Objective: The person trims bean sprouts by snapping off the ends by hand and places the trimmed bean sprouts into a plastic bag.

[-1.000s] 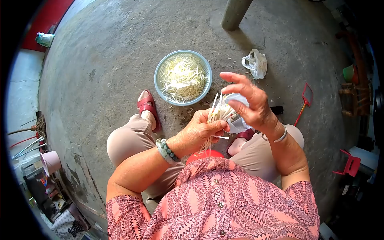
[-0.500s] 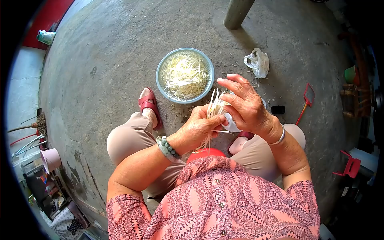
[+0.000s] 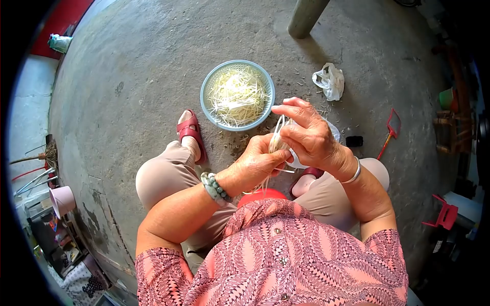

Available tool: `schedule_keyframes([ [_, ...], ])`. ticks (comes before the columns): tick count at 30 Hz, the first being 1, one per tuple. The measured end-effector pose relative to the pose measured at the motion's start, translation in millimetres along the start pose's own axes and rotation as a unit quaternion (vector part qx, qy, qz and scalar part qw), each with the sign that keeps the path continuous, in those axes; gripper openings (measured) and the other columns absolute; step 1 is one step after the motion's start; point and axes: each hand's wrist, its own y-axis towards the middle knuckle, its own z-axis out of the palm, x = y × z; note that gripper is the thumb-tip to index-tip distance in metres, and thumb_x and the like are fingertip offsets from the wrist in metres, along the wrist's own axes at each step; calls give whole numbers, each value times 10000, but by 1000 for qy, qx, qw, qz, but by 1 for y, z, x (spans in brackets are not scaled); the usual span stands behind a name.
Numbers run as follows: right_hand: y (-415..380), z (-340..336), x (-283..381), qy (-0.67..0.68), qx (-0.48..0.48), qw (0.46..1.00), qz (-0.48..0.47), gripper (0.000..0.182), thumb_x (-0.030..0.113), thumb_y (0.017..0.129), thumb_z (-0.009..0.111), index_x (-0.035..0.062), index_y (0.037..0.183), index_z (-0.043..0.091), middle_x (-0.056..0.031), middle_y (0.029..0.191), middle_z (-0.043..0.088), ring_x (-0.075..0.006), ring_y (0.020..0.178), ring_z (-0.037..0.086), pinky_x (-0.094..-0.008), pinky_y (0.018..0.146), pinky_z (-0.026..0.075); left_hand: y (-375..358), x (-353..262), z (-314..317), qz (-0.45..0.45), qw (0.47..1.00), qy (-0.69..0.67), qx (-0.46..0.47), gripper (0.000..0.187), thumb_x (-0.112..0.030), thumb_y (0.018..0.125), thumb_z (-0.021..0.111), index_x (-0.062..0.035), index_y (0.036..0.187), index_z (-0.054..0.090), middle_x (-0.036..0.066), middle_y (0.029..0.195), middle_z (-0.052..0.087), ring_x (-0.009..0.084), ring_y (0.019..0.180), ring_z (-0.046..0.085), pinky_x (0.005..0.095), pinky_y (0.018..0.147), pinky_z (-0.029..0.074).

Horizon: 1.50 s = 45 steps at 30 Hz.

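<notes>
My left hand (image 3: 256, 162) is closed round a bunch of bean sprouts (image 3: 276, 143), whose pale ends stick out above and below the fist. Beaded bracelets circle that wrist. Bent over the top of the bunch, my right hand (image 3: 312, 133) has its thumb and fingers drawn together on the sprouts' upper ends; exactly which strands it grips is partly hidden. Beyond the hands, a light blue colander (image 3: 204, 104) on the floor holds a heap of bean sprouts (image 3: 237, 98). Something white (image 3: 297, 162), perhaps a bag or bowl, shows partly behind my right hand.
A crumpled white plastic bag (image 3: 331, 81) lies on the concrete floor near a post (image 3: 306, 20). Right of my hands are a small black object (image 3: 354, 141) and a red fly swatter (image 3: 392, 127). Sprout scraps litter the floor. A pink bucket (image 3: 62, 200) stands at left.
My right hand's spread fingers have drawn in and closed on the sprouts' upper ends. My left hand keeps its hold, almost in place.
</notes>
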Motion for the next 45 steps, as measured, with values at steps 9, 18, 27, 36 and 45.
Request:
schedule_keyframes([
  [9,-2,-1,16,-148,12,989,-18,139,120,652,578,17,743,558,-132,1086,563,-294,1025,548,-513,979,347,2,1,-6,-22,999,-47,1,121,-216,914,588,-105,961,570,-46,770,569,12,589,455,178,503,366],
  [18,-8,-28,-41,-108,-108,972,178,116,-1,761,607,-3,873,575,-174,1062,593,-315,963,588,-387,841,465,-4,-5,-4,-31,998,-49,0,241,-209,907,594,-103,1122,578,-23,873,650,22,700,584,176,573,499],
  [27,6,-33,-20,337,32,866,369,151,109,812,640,-22,884,652,-156,1082,635,-203,979,603,-329,854,464,-5,-6,-5,-25,998,-53,17,304,-221,902,602,-106,1181,567,-27,902,649,22,725,595,172,580,506],
  [36,4,-23,-19,302,120,915,237,93,64,776,627,-8,834,621,-180,1143,604,-231,973,614,-328,828,480,-4,-3,-6,-20,999,-25,19,164,-204,908,593,-105,1038,594,-29,861,644,8,665,551,162,542,455],
  [45,5,-11,-8,158,46,977,132,50,-31,751,605,3,786,594,-154,1167,576,-281,970,614,-346,797,494,-3,-1,-8,-28,999,-23,16,127,-211,911,587,-101,974,590,-34,826,628,4,641,524,160,528,435],
])
